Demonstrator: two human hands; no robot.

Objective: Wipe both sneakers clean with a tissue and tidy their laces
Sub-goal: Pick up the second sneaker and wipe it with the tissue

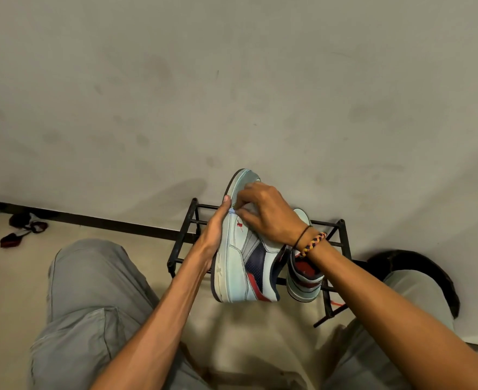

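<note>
Held sneaker point(242, 257) tipped on side, above black rack point(188, 229), sole leftward. Left hand point(213, 235) cupped along sole, thumb at edge. Right hand point(263, 213) curled, pinching small blue scrap point(232, 211), likely tissue, against upper. Second sneaker point(305, 280) on rack, just beside. Grey trousers point(91, 305) below.

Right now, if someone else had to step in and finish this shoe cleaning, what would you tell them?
Left hand grips the sole edge of the raised sneaker, which is tipped on its side. Right hand presses something small and pale blue, probably the tissue, on its upper near the toe. The second sneaker stands on the black rack behind the right wrist. Done: cannot tell. Left: finish this shoe, wipe the other, tidy laces.
</note>
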